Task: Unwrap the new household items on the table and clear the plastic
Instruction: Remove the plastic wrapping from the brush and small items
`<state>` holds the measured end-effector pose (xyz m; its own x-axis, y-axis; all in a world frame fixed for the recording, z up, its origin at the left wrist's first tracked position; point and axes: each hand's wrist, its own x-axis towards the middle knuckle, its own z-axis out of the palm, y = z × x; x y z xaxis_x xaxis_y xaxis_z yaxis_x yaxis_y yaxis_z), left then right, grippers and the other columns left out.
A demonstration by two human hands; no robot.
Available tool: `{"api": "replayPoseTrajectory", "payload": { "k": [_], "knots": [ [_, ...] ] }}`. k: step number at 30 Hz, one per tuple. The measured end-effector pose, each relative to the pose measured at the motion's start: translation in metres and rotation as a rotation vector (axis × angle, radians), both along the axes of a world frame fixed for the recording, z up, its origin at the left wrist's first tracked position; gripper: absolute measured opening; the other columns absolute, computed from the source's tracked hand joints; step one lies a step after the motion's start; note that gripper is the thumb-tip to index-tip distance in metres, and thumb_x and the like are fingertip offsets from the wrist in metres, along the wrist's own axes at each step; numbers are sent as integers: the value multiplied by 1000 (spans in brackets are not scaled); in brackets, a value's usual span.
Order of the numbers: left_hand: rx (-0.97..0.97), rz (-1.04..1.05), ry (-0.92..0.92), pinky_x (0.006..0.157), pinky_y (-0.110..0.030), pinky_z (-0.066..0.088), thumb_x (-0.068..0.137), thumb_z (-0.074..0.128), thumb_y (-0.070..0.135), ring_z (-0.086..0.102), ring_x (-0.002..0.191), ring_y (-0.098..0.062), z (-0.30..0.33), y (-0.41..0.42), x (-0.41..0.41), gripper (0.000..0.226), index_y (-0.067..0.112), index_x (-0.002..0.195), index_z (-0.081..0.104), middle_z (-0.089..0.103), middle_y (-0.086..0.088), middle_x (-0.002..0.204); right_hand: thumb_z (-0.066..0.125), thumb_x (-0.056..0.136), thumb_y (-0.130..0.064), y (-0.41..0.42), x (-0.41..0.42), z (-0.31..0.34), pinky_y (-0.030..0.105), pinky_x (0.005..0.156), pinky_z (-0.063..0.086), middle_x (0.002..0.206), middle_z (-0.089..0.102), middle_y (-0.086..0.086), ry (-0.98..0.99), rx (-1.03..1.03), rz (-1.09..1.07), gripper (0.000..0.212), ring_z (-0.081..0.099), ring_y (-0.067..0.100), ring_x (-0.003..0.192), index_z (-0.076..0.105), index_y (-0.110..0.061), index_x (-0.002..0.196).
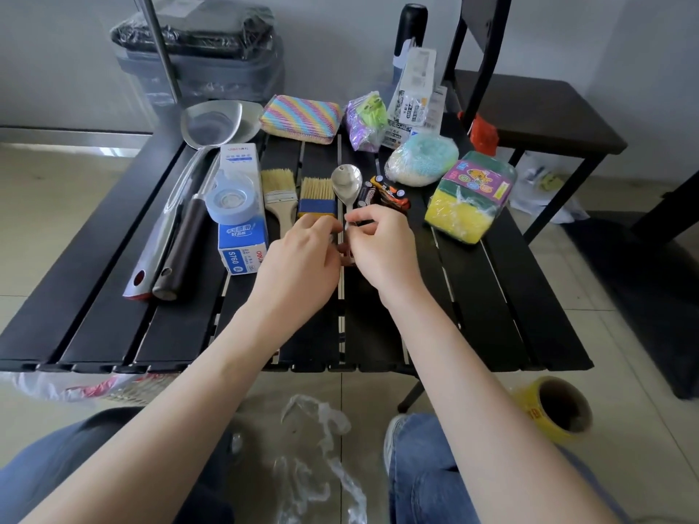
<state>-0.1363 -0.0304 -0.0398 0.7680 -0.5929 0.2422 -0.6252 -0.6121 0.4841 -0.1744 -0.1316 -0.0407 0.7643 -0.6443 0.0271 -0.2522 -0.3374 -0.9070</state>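
Note:
A metal spoon (346, 182) lies on the black slatted table (491, 296), bowl pointing away from me. Both hands meet over its handle. My left hand (299, 255) and my right hand (378, 247) have their fingers curled and pinch at the handle, where clear wrap seems to cling; the handle itself is mostly hidden. Still in plastic are a yellow-green sponge pack (471, 196), a blue-white scrubber ball (421, 160), a green frog toy (367, 119) and a rainbow sponge (301, 119). Crumpled clear plastic (317, 448) lies on the floor between my knees.
Left of my hands lie two paint brushes (280, 194), a blue tape roll (231, 202) on a blue-white box (242, 217), and a steel spatula (181, 191). Batteries (382, 192) sit by the spoon. A yellow tape roll (556, 408) is on the floor; a dark chair (529, 107) stands at back right.

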Motion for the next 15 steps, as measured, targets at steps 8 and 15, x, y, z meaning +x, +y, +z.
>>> {"api": "replayPoseTrajectory", "payload": {
  "k": [8, 15],
  "knots": [
    [-139, 27, -2, 72, -29, 39, 99, 44, 25, 53, 88, -23, 12, 5, 1, 27, 16, 122, 55, 44, -2, 114, 55, 93, -11, 4, -1, -3, 35, 79, 52, 94, 63, 11, 78, -313, 74, 20, 63, 23, 81, 68, -3, 105],
    [-284, -225, 108, 94, -13, 28, 89, 23, 25, 36, 110, -10, 36, 29, 5, 59, 13, 145, 37, 34, -2, 117, 47, 92, -9, 8, 0, 9, 33, 85, 46, 82, 62, 7, 138, -536, 98, 24, 54, 17, 80, 68, -5, 82]
  ]
}}
